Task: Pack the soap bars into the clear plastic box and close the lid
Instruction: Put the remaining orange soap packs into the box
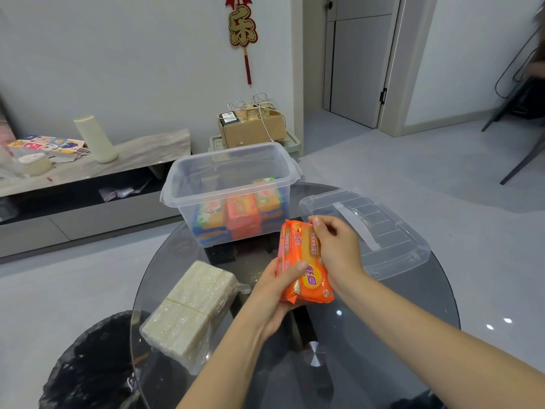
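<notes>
An orange wrapped soap pack [303,267] is held above the round glass table [368,335] by both hands. My left hand [272,293] grips its lower left side; my right hand [336,249] holds its upper right edge. The clear plastic box [230,166] stands open at the table's far side, with several orange and yellow-blue soap packs stacked inside on the right and middle. Its clear lid [383,240] lies flat on the table to the right of the box. A pale cream block of soap bars in clear wrap [191,308] lies on the table at the left.
A black-bagged bin [94,367] sits on the floor at the lower left of the table. A low marble-topped cabinet [141,154] with a cream bottle runs along the left wall. A cardboard box [253,128] stands behind the plastic box. Chair legs [519,160] are at the far right.
</notes>
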